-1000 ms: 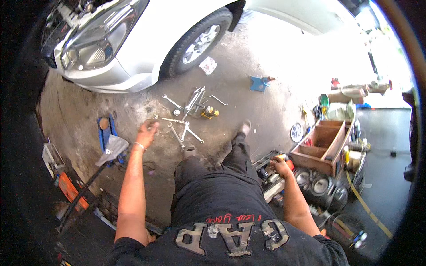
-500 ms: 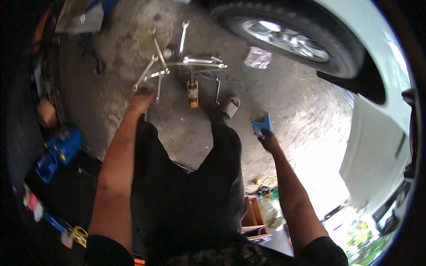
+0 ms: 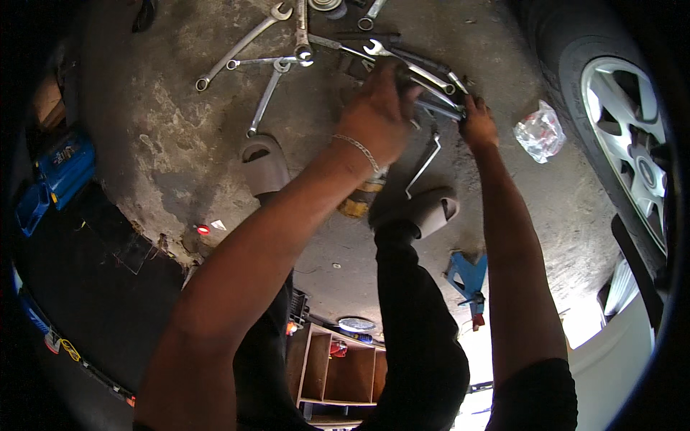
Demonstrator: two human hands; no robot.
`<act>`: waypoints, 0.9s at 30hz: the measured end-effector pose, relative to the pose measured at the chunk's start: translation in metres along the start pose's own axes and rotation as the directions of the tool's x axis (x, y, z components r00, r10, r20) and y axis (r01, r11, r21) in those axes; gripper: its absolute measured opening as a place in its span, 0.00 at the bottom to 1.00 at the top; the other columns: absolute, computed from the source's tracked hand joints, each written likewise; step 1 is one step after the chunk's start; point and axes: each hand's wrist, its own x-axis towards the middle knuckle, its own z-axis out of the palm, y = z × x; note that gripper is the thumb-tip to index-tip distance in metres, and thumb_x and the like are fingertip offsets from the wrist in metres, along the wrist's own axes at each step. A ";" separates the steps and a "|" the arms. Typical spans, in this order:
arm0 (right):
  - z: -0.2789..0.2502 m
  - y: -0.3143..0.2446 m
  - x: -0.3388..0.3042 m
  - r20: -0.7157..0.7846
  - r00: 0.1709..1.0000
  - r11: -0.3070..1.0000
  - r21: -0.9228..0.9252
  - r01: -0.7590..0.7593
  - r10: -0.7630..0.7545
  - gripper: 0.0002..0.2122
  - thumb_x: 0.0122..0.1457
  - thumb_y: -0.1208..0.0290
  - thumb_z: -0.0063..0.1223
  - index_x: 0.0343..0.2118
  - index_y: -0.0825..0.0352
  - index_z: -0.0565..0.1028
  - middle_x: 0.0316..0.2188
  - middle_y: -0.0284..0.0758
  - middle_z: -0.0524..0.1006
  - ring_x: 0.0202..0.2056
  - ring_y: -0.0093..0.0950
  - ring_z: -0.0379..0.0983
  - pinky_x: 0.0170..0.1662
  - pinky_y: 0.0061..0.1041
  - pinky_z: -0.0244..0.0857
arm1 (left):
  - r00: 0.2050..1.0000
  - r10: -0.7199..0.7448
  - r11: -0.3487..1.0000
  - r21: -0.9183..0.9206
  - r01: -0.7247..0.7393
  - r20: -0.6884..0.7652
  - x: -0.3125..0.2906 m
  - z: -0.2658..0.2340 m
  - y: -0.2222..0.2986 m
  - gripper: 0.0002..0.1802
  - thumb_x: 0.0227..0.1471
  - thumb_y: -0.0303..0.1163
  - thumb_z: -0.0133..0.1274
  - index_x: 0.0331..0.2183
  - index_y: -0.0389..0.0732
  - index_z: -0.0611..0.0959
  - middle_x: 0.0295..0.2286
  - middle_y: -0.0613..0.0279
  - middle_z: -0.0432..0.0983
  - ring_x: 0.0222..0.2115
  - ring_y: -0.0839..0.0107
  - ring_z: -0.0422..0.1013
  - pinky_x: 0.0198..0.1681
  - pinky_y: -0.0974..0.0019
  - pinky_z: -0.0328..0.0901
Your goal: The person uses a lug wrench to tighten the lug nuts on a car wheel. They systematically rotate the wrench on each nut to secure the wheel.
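Note:
My left hand (image 3: pixel 377 111), a bracelet at its wrist, is over the middle of a spread of metal wrenches. Its fingers are curled and smeared by motion, so their hold is unclear. At the right end of the spread, my right hand (image 3: pixel 478 126) has its fingers closed at the end of a silver bar-shaped tool (image 3: pixel 440 109) that runs toward the left hand. Just above lies a combination wrench (image 3: pixel 420 72). A thin bent rod (image 3: pixel 425 165) rests below the hands. My left forearm partly hides a yellow tool (image 3: pixel 356 207).
More wrenches (image 3: pixel 241 49) lie at the far left. A clear plastic bag (image 3: pixel 540 133) sits near the car wheel (image 3: pixel 643 165) on the right. A blue metal stand (image 3: pixel 467 276) is behind my right sandal (image 3: pixel 435 212). A wooden shelf box (image 3: pixel 345 373) and a blue case (image 3: pixel 65 169) are nearby.
My right hand has let go of the blue stand and moved forward to the tools. My left hand has swung right, across the wrenches. The view has shifted closer to the tools.

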 end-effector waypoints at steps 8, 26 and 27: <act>-0.146 0.007 -0.036 0.123 0.985 0.991 -0.033 0.129 -0.124 0.22 0.52 0.63 0.53 0.50 0.61 0.65 0.47 0.45 0.69 0.42 0.48 0.73 0.43 0.45 0.71 | 0.966 -0.250 0.887 -0.383 0.258 0.072 -0.074 -0.100 0.049 0.29 0.61 0.40 0.47 0.56 0.31 0.62 0.47 0.40 0.69 0.49 0.52 0.68 0.54 0.58 0.60; -0.772 -0.084 -0.811 -0.657 0.538 0.329 0.743 0.583 0.528 0.11 0.53 0.66 0.59 0.37 0.66 0.77 0.25 0.36 0.75 0.27 0.33 0.75 0.33 0.33 0.69 | 0.934 -0.056 0.881 -0.423 0.213 0.354 -0.277 -0.470 0.217 0.24 0.58 0.38 0.54 0.51 0.39 0.66 0.37 0.57 0.72 0.38 0.66 0.70 0.39 0.65 0.70; -0.770 -0.094 -0.832 -0.588 0.313 0.245 0.679 0.692 0.746 0.12 0.57 0.62 0.55 0.39 0.65 0.74 0.24 0.33 0.72 0.26 0.29 0.71 0.33 0.32 0.67 | 0.949 -0.069 0.920 -0.349 0.180 0.307 -0.274 -0.475 0.240 0.27 0.57 0.36 0.55 0.53 0.38 0.64 0.38 0.58 0.71 0.37 0.68 0.71 0.35 0.67 0.72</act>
